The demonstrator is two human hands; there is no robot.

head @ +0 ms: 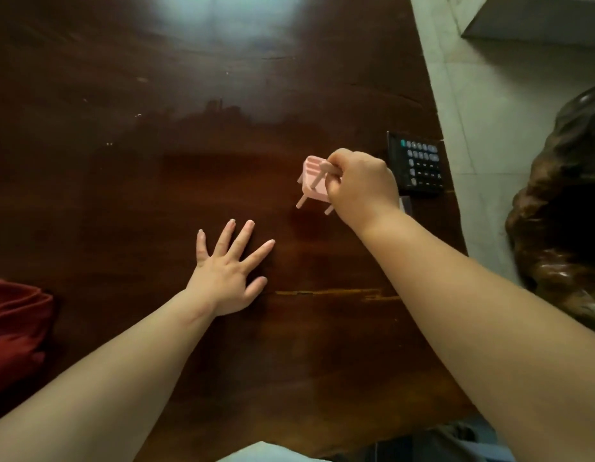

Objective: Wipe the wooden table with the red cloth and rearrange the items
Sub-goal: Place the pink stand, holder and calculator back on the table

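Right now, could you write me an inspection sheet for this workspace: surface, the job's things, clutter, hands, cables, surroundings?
Surface: dark glossy wooden table, glare at the far end, a pale scratch near the front right.
Job's things: crumpled red cloth at the left edge, untouched; small legged pink plastic stand, tilted, in hand.
Clutter: black keypad device with grey keys at the table's right edge.
Hands: left hand open, fingers spread over the wood; right hand grips the pink plastic stand.
Cables: nothing seen.
Surroundings: pale tiled floor; dark brown gnarled wooden object at right.
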